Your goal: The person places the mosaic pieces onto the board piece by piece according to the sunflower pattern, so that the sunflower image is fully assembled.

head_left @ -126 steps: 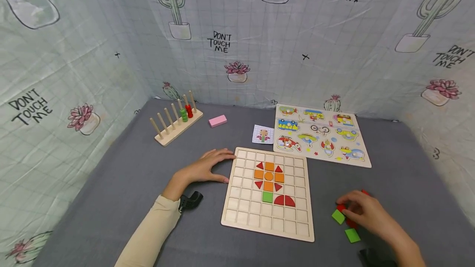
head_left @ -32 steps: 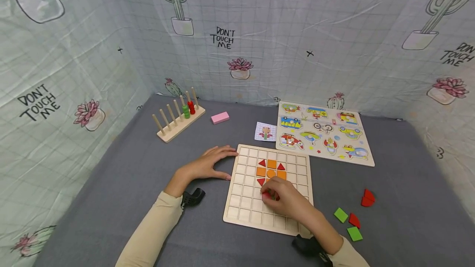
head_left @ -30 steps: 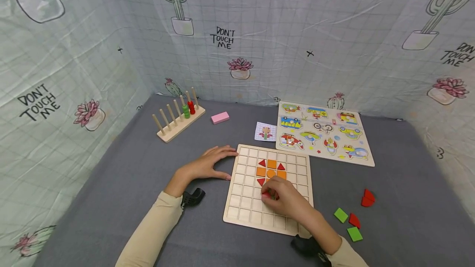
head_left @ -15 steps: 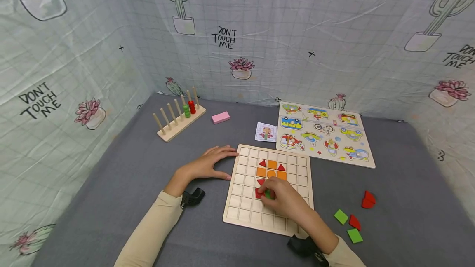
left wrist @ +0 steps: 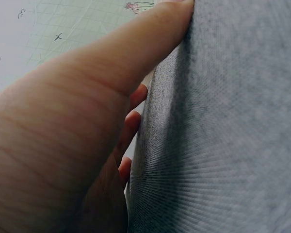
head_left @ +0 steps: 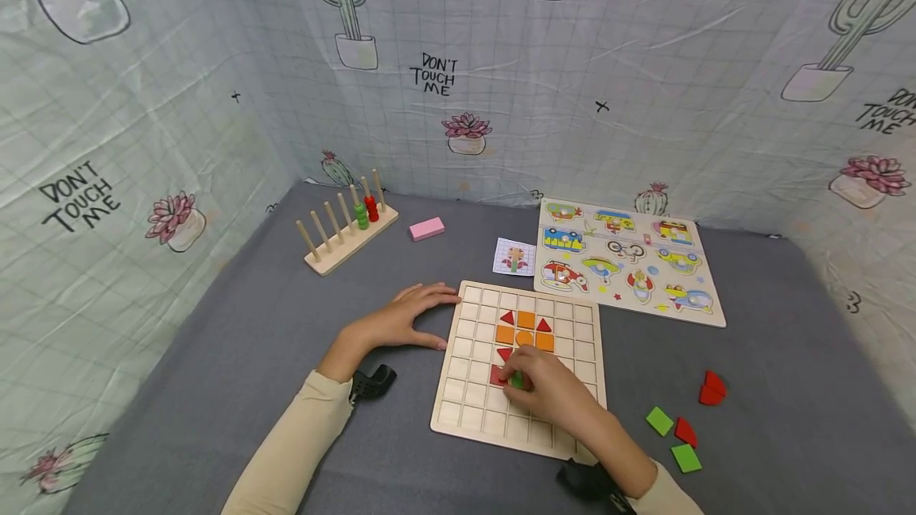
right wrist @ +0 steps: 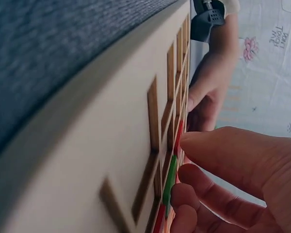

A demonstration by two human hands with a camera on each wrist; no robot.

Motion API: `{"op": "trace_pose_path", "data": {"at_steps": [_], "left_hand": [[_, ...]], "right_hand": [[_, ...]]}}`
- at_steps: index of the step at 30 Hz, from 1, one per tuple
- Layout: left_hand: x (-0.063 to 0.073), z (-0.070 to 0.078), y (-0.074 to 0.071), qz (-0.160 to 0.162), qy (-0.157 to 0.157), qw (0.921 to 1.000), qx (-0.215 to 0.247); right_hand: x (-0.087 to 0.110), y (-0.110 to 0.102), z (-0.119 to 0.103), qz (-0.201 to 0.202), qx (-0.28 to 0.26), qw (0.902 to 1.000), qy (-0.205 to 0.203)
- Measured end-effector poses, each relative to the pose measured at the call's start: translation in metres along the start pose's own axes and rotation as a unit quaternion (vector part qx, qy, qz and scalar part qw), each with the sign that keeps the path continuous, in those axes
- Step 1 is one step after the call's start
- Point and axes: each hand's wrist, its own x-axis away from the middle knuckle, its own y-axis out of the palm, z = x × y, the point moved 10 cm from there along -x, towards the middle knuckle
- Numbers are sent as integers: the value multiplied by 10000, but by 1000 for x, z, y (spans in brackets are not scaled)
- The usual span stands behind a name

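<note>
The red piece [head_left: 496, 375] is on the grid board [head_left: 467, 417], a little below and right of the centre of the head frame, just left of a green square [head_left: 517, 379]; the right hand [head_left: 549, 389] has its fingers curled, thumb and forefinger seeming to pinch the red piece; the left hand [head_left: 401, 319] has its fingers apart, their tips touching the board's upper left edge. The piece looks light, stiff and thin, probably smooth-faced and hard to break; its side edges would be the best hold, since its flat face offers little grip. The backdrop cloth [head_left: 544, 78] repeats "DON'T TOUCH ME" at upper centre, left and right; no brand is legible, and the small card [head_left: 514, 257] shows no readable words.
</note>
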Motion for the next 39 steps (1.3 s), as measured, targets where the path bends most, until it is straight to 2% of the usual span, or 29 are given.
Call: {"op": "trace_pose_path", "data": {"at_steps": [13, 21, 30, 39], "left_hand": [[1, 0, -2, 45, 73, 9999, 79], [0, 1, 1, 5, 102, 9999, 64], [-1, -3, 1, 42, 66, 10000, 34], [-1, -3, 1, 21, 25, 10000, 50]], "right_hand": [[21, -29, 15, 241, 220, 9991, 270], [41, -53, 45, 422, 95, 9960, 785], [70, -83, 76, 843, 480, 9893, 1094], [94, -107, 103, 907, 807, 9826, 1403]]}}
